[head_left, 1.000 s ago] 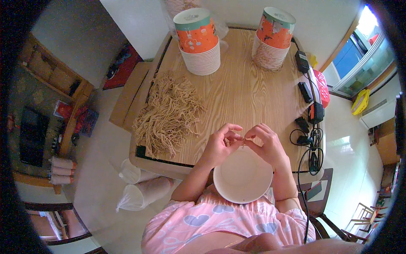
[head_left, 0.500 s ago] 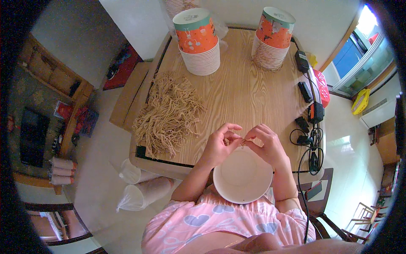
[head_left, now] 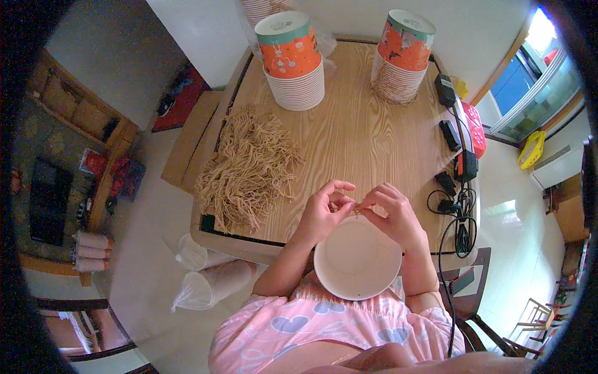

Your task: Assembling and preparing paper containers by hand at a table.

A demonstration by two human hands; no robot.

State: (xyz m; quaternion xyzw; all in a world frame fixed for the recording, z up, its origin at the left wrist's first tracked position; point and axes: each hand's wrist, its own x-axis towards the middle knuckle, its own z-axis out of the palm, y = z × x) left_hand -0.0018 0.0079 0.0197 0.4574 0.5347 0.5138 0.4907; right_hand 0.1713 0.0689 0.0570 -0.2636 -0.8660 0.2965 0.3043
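Note:
A white paper bucket [head_left: 357, 262] rests at my lap, its open mouth facing up and its far rim against the table's front edge. At that far rim, my left hand [head_left: 326, 209] and my right hand [head_left: 393, 213] meet with fingertips closed in a pinch. Between them shows a short bit of thin tan cord [head_left: 357, 210]; most of it is hidden by the fingers. A small dark hole appears in the near rim. Left of my hands, a loose heap of tan cords [head_left: 249, 168] spreads over the wood-grain table [head_left: 349, 137].
Two upside-down stacks of orange-and-green paper buckets [head_left: 289, 59] [head_left: 403, 56] stand at the table's far side. Black adapters and cables [head_left: 464, 165] run along its right edge. Bagged buckets [head_left: 212, 283] lie on the floor at left. A cardboard box [head_left: 193, 143] sits beside the table.
My fingertips have shifted very slightly at the bucket's far rim, still pinching the cord. Everything else looks the same.

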